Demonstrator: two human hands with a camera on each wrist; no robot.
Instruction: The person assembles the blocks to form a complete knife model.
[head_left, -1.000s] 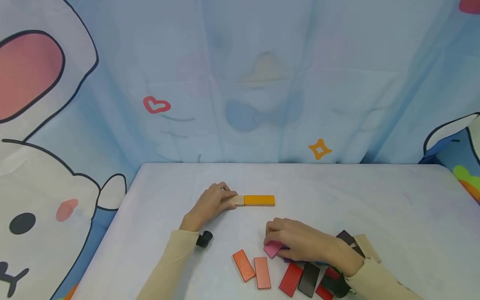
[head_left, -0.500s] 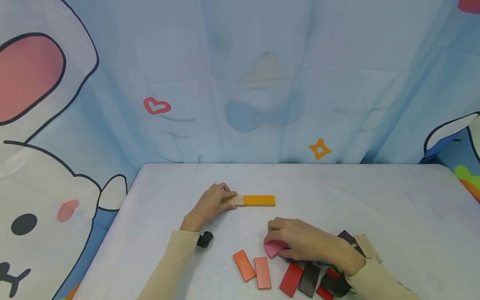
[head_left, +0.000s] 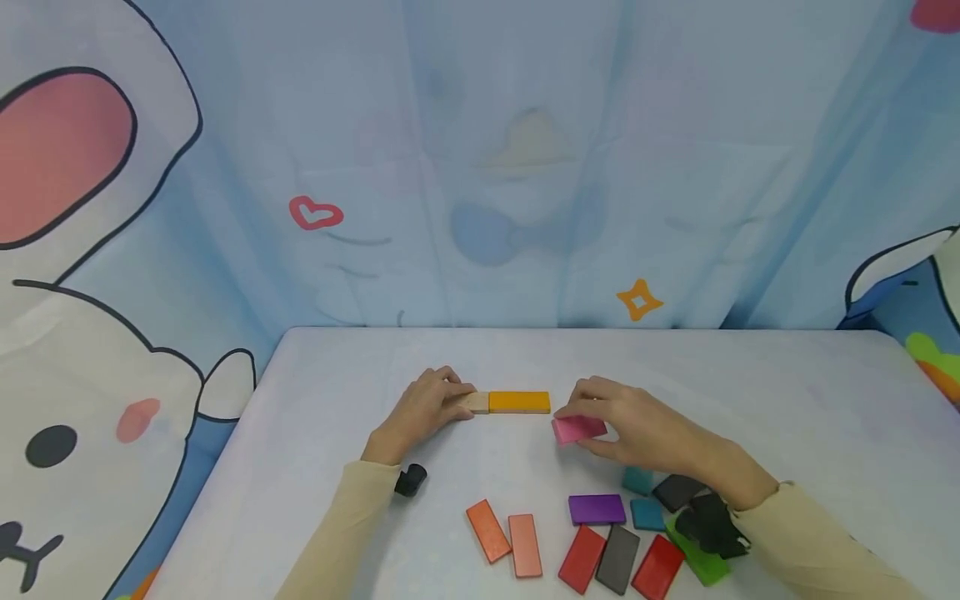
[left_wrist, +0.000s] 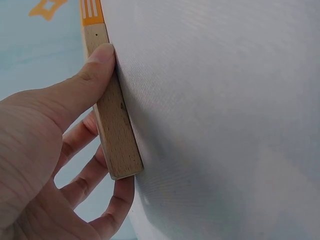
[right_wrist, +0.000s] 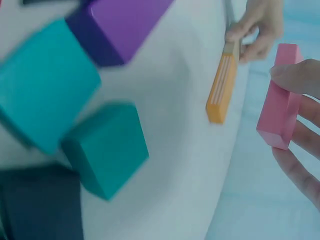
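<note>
Pink block (head_left: 579,430) hangs pinched in the right hand (head_left: 647,426), near the yellow block's (head_left: 519,402) end facing the right edge of the tabletop (head_left: 765,383). Left hand (head_left: 418,408) pinches the wooden block (left_wrist: 121,135), best held steady so neither shifts.

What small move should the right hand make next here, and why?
Probably set the pink block against the free end of the yellow block: the right hand holds it nearby, apart from that end, while the left hand grips the wooden block at the other end.
</note>
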